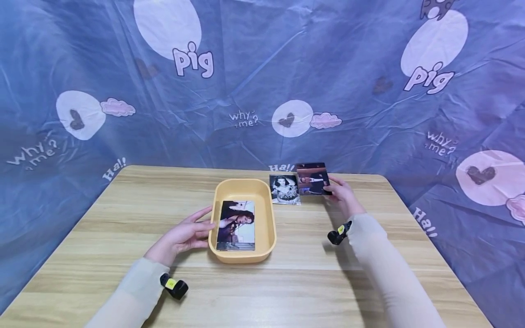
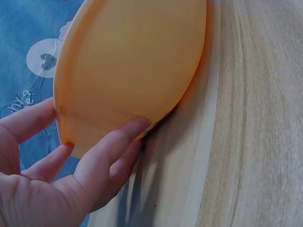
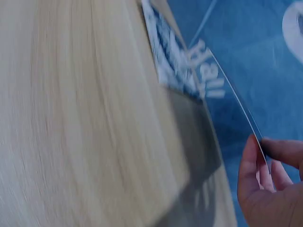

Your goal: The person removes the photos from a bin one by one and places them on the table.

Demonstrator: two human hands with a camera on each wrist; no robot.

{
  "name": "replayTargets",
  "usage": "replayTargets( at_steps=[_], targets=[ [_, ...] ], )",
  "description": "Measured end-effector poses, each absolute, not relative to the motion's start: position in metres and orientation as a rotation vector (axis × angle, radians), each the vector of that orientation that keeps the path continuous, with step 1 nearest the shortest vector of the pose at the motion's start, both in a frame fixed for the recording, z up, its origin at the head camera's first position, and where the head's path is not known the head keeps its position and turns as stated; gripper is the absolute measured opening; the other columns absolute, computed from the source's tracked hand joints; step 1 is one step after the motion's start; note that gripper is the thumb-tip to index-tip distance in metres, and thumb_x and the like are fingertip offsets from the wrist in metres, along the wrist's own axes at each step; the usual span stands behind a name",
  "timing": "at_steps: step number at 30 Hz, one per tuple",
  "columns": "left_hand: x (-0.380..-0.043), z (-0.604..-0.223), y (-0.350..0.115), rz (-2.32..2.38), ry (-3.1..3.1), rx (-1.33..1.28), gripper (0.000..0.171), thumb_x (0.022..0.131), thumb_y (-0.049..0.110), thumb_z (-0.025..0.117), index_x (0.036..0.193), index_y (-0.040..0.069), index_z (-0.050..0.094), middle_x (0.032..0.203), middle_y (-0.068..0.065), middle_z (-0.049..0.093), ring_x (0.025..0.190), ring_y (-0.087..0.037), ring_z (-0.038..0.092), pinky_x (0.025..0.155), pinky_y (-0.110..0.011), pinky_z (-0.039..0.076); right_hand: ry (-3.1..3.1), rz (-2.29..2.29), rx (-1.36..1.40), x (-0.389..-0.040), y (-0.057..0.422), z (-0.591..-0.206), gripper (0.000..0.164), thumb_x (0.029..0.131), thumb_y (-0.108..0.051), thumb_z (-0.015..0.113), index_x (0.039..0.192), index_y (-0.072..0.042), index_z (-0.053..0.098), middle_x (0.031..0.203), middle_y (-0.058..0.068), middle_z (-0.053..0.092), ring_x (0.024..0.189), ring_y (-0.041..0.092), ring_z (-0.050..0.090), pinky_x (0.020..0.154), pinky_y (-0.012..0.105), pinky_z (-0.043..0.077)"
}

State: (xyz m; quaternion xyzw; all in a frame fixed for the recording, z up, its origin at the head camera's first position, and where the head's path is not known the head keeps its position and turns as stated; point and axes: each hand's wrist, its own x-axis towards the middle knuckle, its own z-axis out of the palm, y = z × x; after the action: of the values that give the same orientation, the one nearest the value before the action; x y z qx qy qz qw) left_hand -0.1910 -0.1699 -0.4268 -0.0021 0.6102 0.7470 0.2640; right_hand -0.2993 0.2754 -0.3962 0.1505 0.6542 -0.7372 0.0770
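Observation:
My left hand (image 1: 186,234) rests against the left outer wall of a yellow tray (image 1: 270,237), its fingers spread and touching the side; the left wrist view shows the hand (image 2: 71,175) on the outer wall (image 2: 128,71). Inside the tray lies a photo print (image 1: 235,225) of a dark-haired person. With my right hand (image 1: 342,196) I pinch a dark photo print (image 1: 312,180) of a suited figure. In the right wrist view that print (image 3: 244,111) appears edge-on, raised off the table. Just left of it lies a black-and-white photo print (image 1: 285,189).
The wooden table (image 1: 303,282) ends at a back edge close behind the prints. A blue printed cloth (image 1: 246,82) hangs behind and around the table. Each wrist carries a small black camera (image 1: 174,287).

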Motion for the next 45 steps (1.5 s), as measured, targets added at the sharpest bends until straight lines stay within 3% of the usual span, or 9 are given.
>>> replayTargets(
  at_steps=[8,21,28,34,40,45],
  targets=[
    [-0.192,-0.426,-0.169,2.025,1.635,0.008,0.081,0.094,0.007,0.058,0.156,0.012,0.007,0.142,-0.031,0.042,0.112,-0.033,0.063,0.091,-0.05,0.055,1.932,-2.173,0.482,-0.299,0.289,-0.411,0.068,0.092,0.009,0.049,0.153,-0.005,0.023,0.107,0.004,0.049,0.074,0.003,0.058,0.071,0.014,0.056],
    [-0.192,-0.425,-0.17,2.03,1.628,0.006,0.081,0.093,0.007,0.058,0.156,0.012,0.007,0.141,-0.03,0.045,0.109,-0.03,0.065,0.091,-0.049,0.056,1.985,-2.126,0.575,-0.305,0.291,-0.423,0.069,0.091,0.009,0.052,0.152,-0.006,0.026,0.113,0.007,0.048,0.074,0.003,0.057,0.068,0.015,0.055],
    [-0.191,-0.426,-0.17,2.022,1.627,0.004,0.082,0.093,0.007,0.059,0.156,0.013,0.007,0.138,-0.028,0.049,0.108,-0.029,0.066,0.089,-0.046,0.057,2.099,-2.114,0.533,-0.305,0.289,-0.431,0.064,0.089,0.012,0.049,0.149,0.004,0.028,0.107,0.009,0.053,0.069,0.001,0.058,0.066,0.015,0.056],
    [-0.191,-0.426,-0.17,2.029,1.622,0.001,0.081,0.093,0.007,0.059,0.156,0.013,0.008,0.136,-0.025,0.052,0.107,-0.029,0.066,0.088,-0.046,0.057,2.343,-1.962,0.524,-0.306,0.285,-0.435,0.057,0.089,0.007,0.052,0.143,0.008,0.037,0.118,0.016,0.055,0.072,-0.003,0.056,0.069,0.011,0.051],
    [-0.191,-0.425,-0.17,2.026,1.623,-0.004,0.081,0.093,0.007,0.058,0.156,0.013,0.008,0.139,-0.028,0.048,0.108,-0.029,0.066,0.089,-0.047,0.057,2.559,-1.738,0.539,-0.304,0.281,-0.431,0.051,0.089,0.002,0.054,0.139,0.007,0.044,0.136,0.026,0.05,0.095,0.012,0.056,0.077,0.016,0.047],
    [-0.191,-0.425,-0.171,2.024,1.628,-0.013,0.081,0.093,0.007,0.059,0.156,0.013,0.007,0.141,-0.028,0.045,0.108,-0.029,0.066,0.09,-0.048,0.056,2.714,-1.575,0.509,-0.302,0.278,-0.428,0.05,0.088,-0.003,0.058,0.136,0.007,0.047,0.133,0.031,0.052,0.103,0.025,0.057,0.068,0.014,0.043]
  ],
)
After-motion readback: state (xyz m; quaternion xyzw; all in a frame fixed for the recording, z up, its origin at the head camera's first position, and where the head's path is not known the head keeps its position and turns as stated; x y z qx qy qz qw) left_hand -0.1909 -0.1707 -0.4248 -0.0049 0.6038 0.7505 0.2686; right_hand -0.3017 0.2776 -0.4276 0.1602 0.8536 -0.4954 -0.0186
